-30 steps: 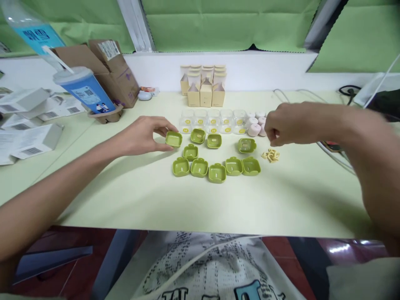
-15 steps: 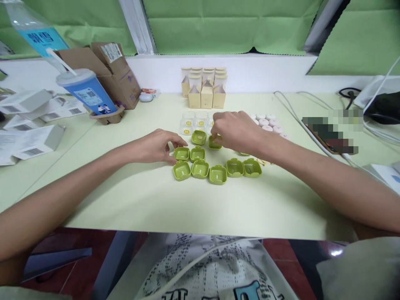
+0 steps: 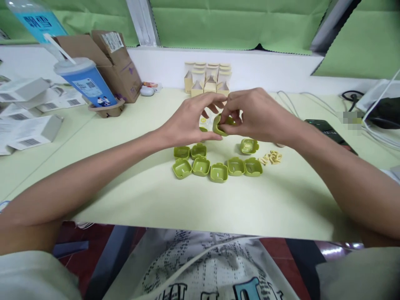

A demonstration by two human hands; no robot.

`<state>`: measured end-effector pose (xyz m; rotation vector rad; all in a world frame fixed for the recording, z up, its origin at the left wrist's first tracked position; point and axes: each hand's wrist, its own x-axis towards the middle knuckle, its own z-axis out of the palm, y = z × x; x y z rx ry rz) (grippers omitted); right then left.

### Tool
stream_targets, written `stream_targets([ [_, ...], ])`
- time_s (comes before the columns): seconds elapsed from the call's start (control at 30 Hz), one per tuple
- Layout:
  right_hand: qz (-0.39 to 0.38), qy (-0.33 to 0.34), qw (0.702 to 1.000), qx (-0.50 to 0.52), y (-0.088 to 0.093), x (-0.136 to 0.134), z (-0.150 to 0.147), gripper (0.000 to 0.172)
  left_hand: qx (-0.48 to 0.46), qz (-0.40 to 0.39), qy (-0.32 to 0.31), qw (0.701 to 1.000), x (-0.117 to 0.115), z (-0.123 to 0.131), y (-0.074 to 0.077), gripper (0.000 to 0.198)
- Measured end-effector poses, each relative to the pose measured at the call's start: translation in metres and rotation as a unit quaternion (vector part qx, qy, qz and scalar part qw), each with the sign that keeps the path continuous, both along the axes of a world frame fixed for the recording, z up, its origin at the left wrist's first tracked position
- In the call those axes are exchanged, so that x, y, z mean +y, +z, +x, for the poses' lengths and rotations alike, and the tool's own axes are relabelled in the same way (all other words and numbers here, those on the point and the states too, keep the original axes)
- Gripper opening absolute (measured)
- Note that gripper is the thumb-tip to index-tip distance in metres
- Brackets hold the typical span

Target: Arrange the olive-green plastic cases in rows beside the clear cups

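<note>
Above the table, a small green square cup (image 3: 218,125) is tilted between the thumb and fingers of my right hand (image 3: 253,112). Close by on its left is my left hand (image 3: 193,116), thumb and fingers spread around the cup's side; whether a fingertip touches it I cannot tell. Several more green cups (image 3: 201,166) stand in rows below the hands, their open sides up. One green cup (image 3: 249,146) sits apart on the right, near a little heap of small yellow pieces (image 3: 273,157). Clear plastic pieces with yellow marks (image 3: 204,121) are mostly hidden behind my hands.
Small open cardboard boxes (image 3: 215,79) stand by the wall. At left are a blue drink cup (image 3: 89,85), a brown carton (image 3: 125,71), a bottle (image 3: 40,23) and white boxes (image 3: 37,133). A phone (image 3: 331,135) and cables lie at right.
My right hand has lifted a green cup from the table. My left hand has moved up and right, from the rows of cups to beside the lifted one.
</note>
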<state>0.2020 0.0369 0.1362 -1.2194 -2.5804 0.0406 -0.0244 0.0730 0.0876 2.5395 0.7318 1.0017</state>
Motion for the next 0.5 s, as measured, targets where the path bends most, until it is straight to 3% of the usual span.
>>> stream_targets([
  [0.13,-0.002,0.008,1.000,0.026,0.014,-0.007,0.014,0.014,-0.042,-0.016,-0.021,0.999,-0.009,0.012,0.004,0.064],
  [0.4,-0.025,0.027,0.999,0.027,0.025,-0.012,0.022,0.009,-0.069,-0.046,-0.030,0.996,-0.014,0.016,0.007,0.065],
  [0.5,-0.055,0.011,0.998,0.035,0.036,-0.016,0.031,0.009,-0.055,-0.043,-0.032,0.997,-0.017,0.017,0.007,0.050],
])
